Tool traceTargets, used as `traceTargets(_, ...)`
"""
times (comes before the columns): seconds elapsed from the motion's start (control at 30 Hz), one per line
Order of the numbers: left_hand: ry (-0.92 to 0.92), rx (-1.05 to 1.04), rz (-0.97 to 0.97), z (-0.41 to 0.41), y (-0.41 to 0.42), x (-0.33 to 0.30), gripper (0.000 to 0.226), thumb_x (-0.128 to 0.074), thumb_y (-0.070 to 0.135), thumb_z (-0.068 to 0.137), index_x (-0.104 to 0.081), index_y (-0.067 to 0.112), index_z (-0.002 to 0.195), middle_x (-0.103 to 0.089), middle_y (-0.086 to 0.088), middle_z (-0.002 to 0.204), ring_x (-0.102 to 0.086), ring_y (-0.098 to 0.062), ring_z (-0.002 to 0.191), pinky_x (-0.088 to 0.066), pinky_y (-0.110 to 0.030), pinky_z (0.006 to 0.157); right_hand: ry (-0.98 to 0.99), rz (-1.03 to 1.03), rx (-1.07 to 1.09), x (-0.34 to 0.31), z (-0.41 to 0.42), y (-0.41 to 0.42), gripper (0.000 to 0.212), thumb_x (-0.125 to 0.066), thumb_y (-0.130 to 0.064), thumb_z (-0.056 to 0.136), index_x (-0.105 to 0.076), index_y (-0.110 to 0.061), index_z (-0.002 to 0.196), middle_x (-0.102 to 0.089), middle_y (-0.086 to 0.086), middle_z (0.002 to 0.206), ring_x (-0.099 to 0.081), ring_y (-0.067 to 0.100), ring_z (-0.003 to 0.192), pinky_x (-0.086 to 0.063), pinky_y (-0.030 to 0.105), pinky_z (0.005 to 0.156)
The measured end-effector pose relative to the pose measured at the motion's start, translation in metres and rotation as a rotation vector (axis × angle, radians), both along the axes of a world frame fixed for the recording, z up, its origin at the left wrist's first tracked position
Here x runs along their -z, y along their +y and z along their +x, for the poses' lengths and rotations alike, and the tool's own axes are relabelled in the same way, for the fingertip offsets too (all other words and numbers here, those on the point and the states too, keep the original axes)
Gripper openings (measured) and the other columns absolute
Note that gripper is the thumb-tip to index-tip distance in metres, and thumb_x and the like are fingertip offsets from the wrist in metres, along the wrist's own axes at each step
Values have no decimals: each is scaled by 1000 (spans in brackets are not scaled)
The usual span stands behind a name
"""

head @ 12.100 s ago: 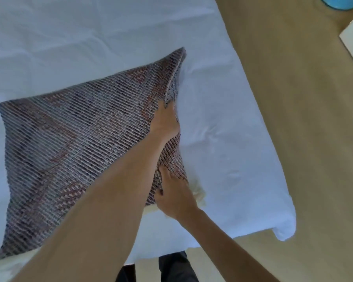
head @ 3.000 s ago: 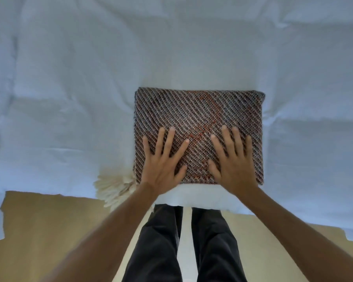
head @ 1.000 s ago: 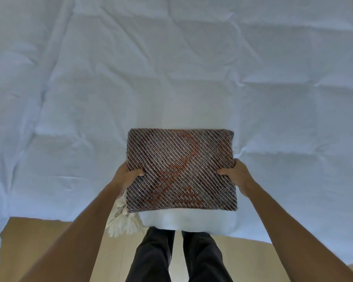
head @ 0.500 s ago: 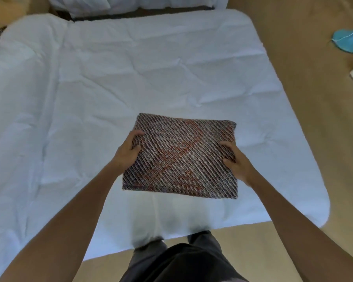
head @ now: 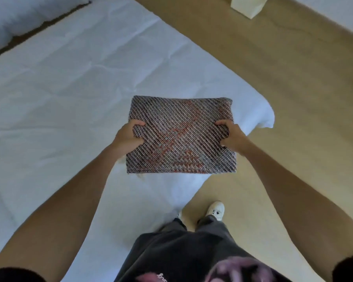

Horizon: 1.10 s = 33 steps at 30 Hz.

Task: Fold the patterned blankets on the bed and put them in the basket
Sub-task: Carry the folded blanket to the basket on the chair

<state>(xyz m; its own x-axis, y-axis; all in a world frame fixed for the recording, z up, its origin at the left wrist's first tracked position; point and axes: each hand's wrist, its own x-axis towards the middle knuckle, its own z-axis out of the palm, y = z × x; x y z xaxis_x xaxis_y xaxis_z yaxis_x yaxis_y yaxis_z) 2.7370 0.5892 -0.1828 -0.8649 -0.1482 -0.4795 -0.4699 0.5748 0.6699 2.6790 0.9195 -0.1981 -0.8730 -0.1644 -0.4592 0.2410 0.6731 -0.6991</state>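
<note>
The patterned blanket [head: 181, 137], grey weave with reddish marks, is folded into a thick rectangle and held flat in the air above the corner of the bed [head: 69, 94]. My left hand [head: 127, 136] grips its left edge and my right hand [head: 231, 137] grips its right edge, thumbs on top. A bit of cream fringe hangs under the left lower corner. No basket shows in the head view.
The white bed sheet fills the left side, its corner [head: 265, 119] near the blanket. Tan floor [head: 293, 88] runs right and ahead. A white box [head: 248, 6] stands on the floor at the top. My legs and white shoes [head: 215, 208] are below.
The blanket went from lying under my palms to lifted between both hands. The view has swung right, so the bed corner and floor are now under the blanket.
</note>
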Motion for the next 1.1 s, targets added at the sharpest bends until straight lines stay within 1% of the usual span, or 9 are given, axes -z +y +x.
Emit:
traceTargets(0.13, -9, 186, -39, -16, 57, -2, 55, -63, 0, 78, -48, 25, 125, -55, -6, 124, -56, -22, 104, -47, -34, 87, -10, 8, 192, 1, 53, 58, 71, -57, 16, 69, -48, -23, 128, -39, 12, 119, -51, 30, 106, -52, 43, 87)
traceTargets(0.3, -9, 483, -47, -22, 163, -7, 55, -61, 0, 80, -47, 27, 125, -55, -5, 123, -55, -21, 101, -46, -31, 81, -9, 55, 474, 1, 141, 147, 68, -57, 12, 70, -49, -26, 126, -37, 11, 115, -47, 32, 110, -48, 43, 94)
traceTargets(0.47, 25, 756, -28, 7, 283, -13, 62, -61, -2, 80, -46, 31, 131, -56, -6, 121, -57, -22, 99, -47, -31, 78, -26, 79, 742, -7, 252, 224, 69, -56, 12, 70, -48, -26, 127, -36, 7, 111, -44, 33, 114, -45, 47, 97)
traceTargets(0.63, 65, 1010, -5, 70, 401, -20, 68, -58, -5, 82, -42, 31, 137, -56, -5, 122, -57, -20, 90, -48, -27, 66, -12, 93, 986, -19, 373, 288, 69, -54, 13, 69, -47, -24, 128, -35, 7, 112, -42, 33, 115, -42, 46, 100)
traceTargets(0.7, 81, 1076, -14, 93, 436, -21, 70, -58, -5, 82, -41, 30, 140, -53, -4, 121, -55, -18, 79, -45, -23, 57, -22, 86, 1060, -24, 410, 303, 70, -55, 12, 70, -46, -25, 128, -34, 7, 114, -42, 32, 114, -43, 45, 99)
traceTargets(0.77, 91, 1167, -15, 130, 481, -21, 73, -59, -6, 82, -40, 31, 142, -53, -4, 122, -55, -17, 70, -44, -24, 52, -34, 83, 1157, -32, 463, 322, 69, -55, 12, 72, -45, -27, 129, -34, 7, 115, -42, 30, 113, -44, 44, 99)
traceTargets(0.9, 97, 1305, -30, 206, 559, -25, 75, -59, -7, 82, -38, 33, 142, -53, 2, 109, -48, -10, 57, -37, -18, 43, -49, 112, 1303, -41, 560, 354, 69, -55, 12, 73, -45, -24, 131, -36, 12, 121, -43, 28, 112, -43, 39, 99)
traceTargets(1.0, 103, 1410, -9, 262, 610, -31, 75, -58, -7, 81, -39, 33, 142, -57, -1, 111, -54, -10, 67, -40, -18, 47, -58, 155, 1387, -45, 627, 373, 68, -57, 9, 73, -46, -24, 131, -38, 14, 124, -43, 28, 115, -42, 40, 101)
traceTargets(1.1, 110, 1527, 1, 314, 657, -34, 76, -59, -5, 78, -40, 35, 141, -57, -4, 117, -59, -17, 84, -53, -30, 64, -80, 145, 1495, -48, 690, 386, 66, -57, 6, 75, -45, -27, 131, -36, 13, 125, -42, 28, 115, -42, 37, 100)
